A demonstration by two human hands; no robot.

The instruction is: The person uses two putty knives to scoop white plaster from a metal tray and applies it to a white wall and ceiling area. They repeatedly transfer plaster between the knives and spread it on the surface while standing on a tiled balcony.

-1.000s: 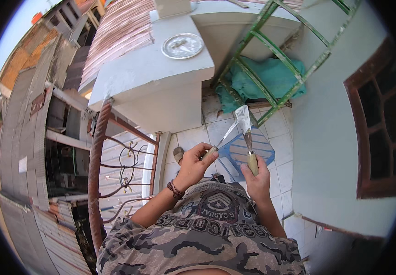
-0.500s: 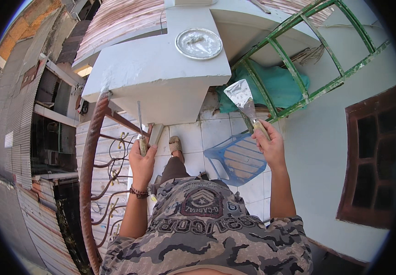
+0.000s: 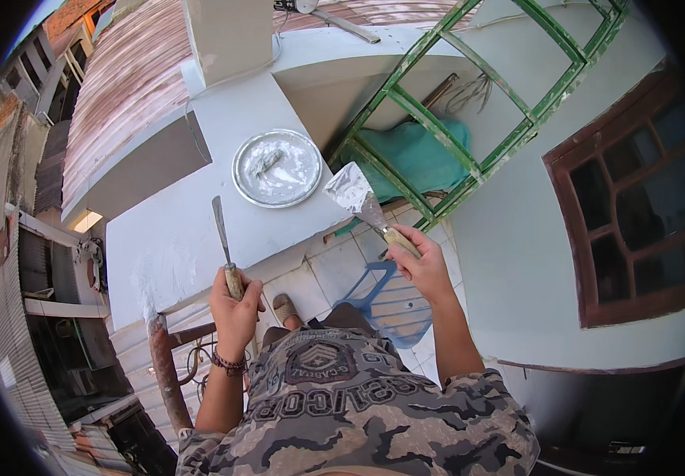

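My left hand (image 3: 235,313) is closed round the wooden handle of a narrow putty knife (image 3: 222,230), its thin blade pointing up and away from me. In my right hand (image 3: 424,268) is a wide putty knife (image 3: 366,205), gripped by its wooden handle, with white paste smeared over the blade. Between and beyond the two blades, a round metal lid (image 3: 277,168) lies on the white ledge (image 3: 176,214), with a lump of white paste (image 3: 267,163) on it. Neither blade touches the lid.
A green metal ladder (image 3: 437,131) leans at the far right over a teal cloth (image 3: 414,155). Below my right hand stands a blue plastic chair (image 3: 394,305). A rusty railing (image 3: 166,373) meets the ledge's near left corner. A brown-framed window (image 3: 632,198) is in the right wall.
The view has shifted, so the ledge and lid appear nearer and further left. My left hand's knife now rises in front of the ledge. Both hands keep hold of their knives.
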